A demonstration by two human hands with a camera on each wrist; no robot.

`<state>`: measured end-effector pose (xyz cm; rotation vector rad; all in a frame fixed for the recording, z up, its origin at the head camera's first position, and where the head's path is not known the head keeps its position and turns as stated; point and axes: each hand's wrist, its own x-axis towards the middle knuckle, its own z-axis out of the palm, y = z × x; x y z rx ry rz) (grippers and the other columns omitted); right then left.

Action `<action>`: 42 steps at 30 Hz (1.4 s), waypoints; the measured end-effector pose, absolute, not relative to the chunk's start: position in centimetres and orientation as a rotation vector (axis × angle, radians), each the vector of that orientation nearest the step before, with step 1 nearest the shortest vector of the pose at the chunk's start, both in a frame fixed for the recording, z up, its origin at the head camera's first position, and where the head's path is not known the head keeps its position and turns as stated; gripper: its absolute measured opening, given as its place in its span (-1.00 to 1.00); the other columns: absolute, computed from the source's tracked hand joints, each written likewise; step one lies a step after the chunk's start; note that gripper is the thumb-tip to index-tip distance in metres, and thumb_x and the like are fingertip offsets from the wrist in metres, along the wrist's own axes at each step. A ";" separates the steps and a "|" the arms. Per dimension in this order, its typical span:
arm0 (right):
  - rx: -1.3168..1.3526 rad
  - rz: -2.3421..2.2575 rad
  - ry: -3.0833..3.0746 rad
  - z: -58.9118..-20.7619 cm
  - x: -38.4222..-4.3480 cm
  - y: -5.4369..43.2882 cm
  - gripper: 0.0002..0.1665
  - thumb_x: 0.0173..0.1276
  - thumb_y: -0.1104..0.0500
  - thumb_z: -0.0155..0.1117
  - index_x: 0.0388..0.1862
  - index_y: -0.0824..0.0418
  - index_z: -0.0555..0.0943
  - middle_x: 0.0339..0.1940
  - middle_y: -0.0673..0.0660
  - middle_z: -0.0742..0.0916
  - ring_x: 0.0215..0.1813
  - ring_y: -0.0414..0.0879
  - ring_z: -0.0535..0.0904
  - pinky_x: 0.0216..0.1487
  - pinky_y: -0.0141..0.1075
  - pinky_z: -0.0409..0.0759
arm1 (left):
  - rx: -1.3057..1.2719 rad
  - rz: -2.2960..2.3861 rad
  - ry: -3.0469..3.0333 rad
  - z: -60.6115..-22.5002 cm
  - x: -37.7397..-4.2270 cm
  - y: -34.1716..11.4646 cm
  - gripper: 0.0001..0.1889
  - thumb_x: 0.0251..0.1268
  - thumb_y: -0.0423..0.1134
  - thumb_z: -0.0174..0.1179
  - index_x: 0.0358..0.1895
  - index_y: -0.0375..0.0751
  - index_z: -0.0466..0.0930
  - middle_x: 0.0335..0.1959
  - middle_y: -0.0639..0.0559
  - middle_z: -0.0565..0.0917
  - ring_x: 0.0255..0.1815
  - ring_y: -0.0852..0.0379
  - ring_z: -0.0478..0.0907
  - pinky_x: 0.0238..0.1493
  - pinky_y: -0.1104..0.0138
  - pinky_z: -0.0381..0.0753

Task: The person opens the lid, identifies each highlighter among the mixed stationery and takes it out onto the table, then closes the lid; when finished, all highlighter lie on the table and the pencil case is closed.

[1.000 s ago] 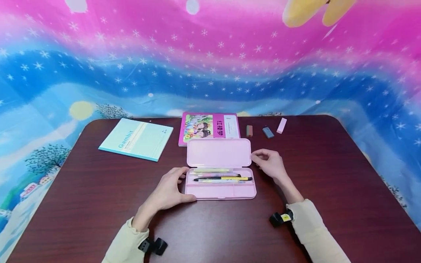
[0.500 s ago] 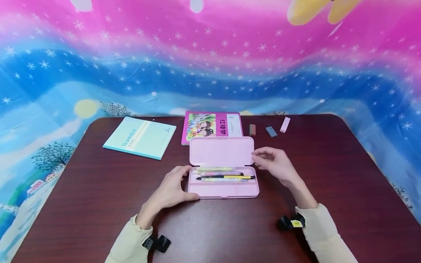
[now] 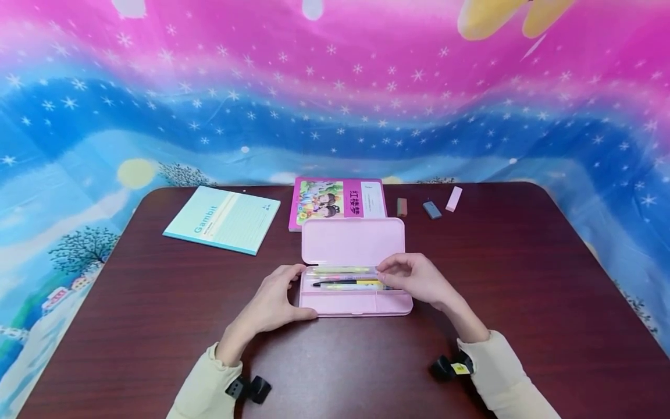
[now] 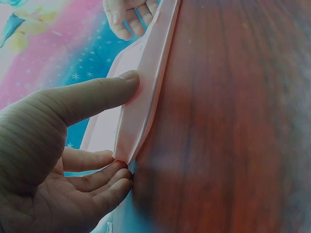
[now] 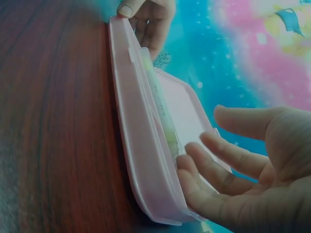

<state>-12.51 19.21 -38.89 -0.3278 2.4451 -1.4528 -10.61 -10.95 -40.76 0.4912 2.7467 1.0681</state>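
- Gripping the pink oblong plastic case (image 3: 337,302) at 9 o'clock: your left hand (image 3: 266,299).
- At its 3 o'clock, fingers parted: your right hand (image 3: 420,280), by the slim black-and-yellow pen (image 3: 341,284).

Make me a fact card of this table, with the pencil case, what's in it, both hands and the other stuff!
Main thing: pink pencil case, lid open
Inside: pens along the back, one black and yellow
Left hand: grips the case's left end
Right hand: over the pens' right ends; can't tell if touching
Back left: light blue-green notebook
Back middle: pink book, partly behind the lid
Back right: three small blocks, maybe erasers
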 end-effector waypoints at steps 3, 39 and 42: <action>-0.366 -1.368 2.498 -38.8 -12.4 19.1 -0.75 0.20 0.21 0.42 -0.16 0.27 0.68 -0.26 0.10 0.73 -0.24 -0.09 0.62 -0.23 -0.35 0.60 | 0.486 1.064 2.751 -40.8 -10.6 -10.9 -0.15 -0.21 -0.06 0.56 0.24 -0.27 0.42 0.12 -0.13 0.50 0.07 -0.02 0.46 0.09 0.09 0.51; -0.548 -1.122 2.675 -38.3 -12.2 19.0 -0.87 0.21 0.33 0.35 -0.25 0.20 0.72 -0.33 0.01 0.72 -0.34 -0.15 0.49 -0.27 -0.35 0.50 | 0.506 1.086 2.754 -40.9 -10.7 -10.9 -0.19 -0.23 -0.07 0.57 0.20 -0.23 0.45 0.09 -0.10 0.52 0.05 0.00 0.46 0.07 0.10 0.51; -0.557 -1.137 2.662 -38.3 -12.3 19.1 -0.90 0.26 0.28 0.33 -0.24 0.20 0.71 -0.33 -0.01 0.71 -0.33 -0.15 0.49 -0.27 -0.36 0.50 | 0.510 1.088 2.751 -40.9 -10.7 -10.9 -0.20 -0.22 -0.07 0.57 0.20 -0.23 0.45 0.09 -0.11 0.52 0.05 0.00 0.46 0.07 0.10 0.51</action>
